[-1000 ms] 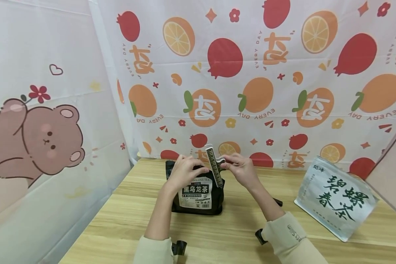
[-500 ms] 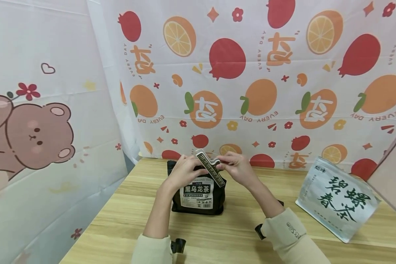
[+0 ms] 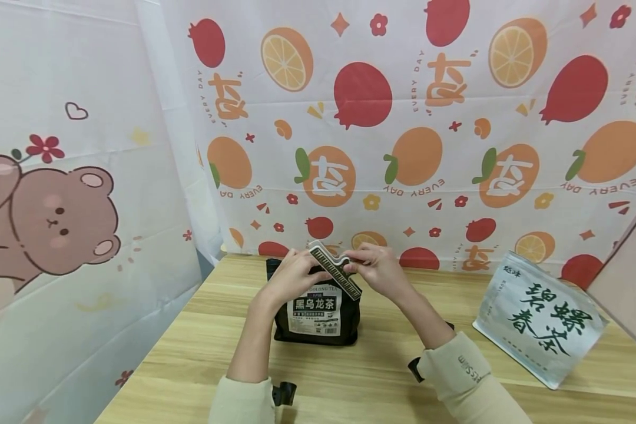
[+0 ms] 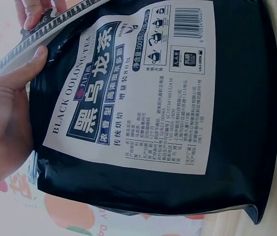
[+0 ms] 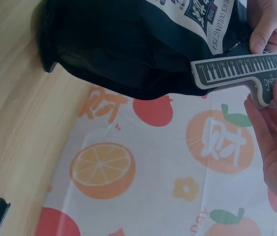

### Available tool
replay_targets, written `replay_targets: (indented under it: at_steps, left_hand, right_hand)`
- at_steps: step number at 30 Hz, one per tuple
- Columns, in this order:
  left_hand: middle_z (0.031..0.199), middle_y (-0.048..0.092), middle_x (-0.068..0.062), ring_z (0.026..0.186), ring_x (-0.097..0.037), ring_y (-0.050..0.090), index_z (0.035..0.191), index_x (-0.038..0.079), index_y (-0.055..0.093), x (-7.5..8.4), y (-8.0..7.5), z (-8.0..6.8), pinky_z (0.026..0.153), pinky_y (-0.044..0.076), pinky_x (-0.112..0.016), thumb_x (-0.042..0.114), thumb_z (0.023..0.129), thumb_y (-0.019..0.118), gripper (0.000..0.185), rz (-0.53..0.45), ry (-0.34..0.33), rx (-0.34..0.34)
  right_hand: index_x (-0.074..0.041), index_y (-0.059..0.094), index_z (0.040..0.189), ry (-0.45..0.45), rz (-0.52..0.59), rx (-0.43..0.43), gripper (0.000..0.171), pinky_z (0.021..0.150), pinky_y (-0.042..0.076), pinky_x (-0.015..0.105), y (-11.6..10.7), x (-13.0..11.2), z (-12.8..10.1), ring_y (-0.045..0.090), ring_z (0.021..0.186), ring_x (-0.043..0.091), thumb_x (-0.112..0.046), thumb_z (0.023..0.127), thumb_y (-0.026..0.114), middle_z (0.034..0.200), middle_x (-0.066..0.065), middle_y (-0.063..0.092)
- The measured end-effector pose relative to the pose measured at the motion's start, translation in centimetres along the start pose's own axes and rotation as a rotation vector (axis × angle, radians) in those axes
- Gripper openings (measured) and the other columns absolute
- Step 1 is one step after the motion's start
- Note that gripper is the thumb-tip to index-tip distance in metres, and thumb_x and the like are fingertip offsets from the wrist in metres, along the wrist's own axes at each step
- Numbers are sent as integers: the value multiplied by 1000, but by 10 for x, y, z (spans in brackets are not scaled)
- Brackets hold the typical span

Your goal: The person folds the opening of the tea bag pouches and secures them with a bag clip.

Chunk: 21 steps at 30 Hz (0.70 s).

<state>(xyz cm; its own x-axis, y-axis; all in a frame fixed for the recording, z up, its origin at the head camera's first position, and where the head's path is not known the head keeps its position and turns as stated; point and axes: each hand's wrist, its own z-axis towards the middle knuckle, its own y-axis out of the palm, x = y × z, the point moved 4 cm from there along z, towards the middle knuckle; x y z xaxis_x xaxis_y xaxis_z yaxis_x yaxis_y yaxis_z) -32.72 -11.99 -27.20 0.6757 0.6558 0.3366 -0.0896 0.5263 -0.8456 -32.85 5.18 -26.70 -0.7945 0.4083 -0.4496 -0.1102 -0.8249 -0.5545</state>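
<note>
A black oolong tea bag with a white label stands upright on the wooden table. My left hand grips the bag's top edge; in the left wrist view the bag fills the frame and the thumb rests at its top. My right hand pinches the handle of a long bag clip printed with piano keys. The clip lies slanted across the bag's top. The right wrist view shows the clip against the bag, with fingers on its handle.
A silver-white tea pouch with large green characters leans at the right of the table. Fruit-patterned cloth hangs behind, and a bear-printed cloth closes the left side. Bare wood lies in front of the bag.
The clip has tilted from nearly upright to a flatter slant over the bag's top. Both hands stay at the bag's top.
</note>
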Motion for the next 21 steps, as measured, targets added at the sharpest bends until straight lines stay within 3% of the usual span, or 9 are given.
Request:
replay_targets:
  at_steps: [8,14,18,21]
  left_hand:
    - [95,64,7,79,-9,52,101,16,70,0,1,-1,72,30,-33,23,84,66,19,0,4,32]
    - [85,65,8,72,-7,53,92,16,71,-4,0,0,71,29,-33,20,83,68,10,-24,-23,6]
    - [93,67,3,88,-13,61,101,10,67,-4,-2,1,81,40,-33,14,82,69,19,-169,-19,-13]
    - [102,65,0,99,-15,59,114,8,58,-5,-3,0,86,43,-35,10,82,69,34,-289,-56,-34]
  right_hand:
    - [-1,73,95,-4,-23,-19,20,45,33,22,-1,0,-4,40,53,8,-4,75,74,69,-4,54]
    - [1,71,98,20,-16,-40,23,46,34,21,3,10,-11,41,56,7,-3,76,73,73,-3,58]
    - [1,71,98,5,-33,-17,23,46,33,22,2,10,-10,41,55,7,-3,75,74,70,-4,56]
    - [1,72,97,2,-33,-10,23,45,33,21,1,8,-10,41,54,7,-1,75,74,68,-5,53]
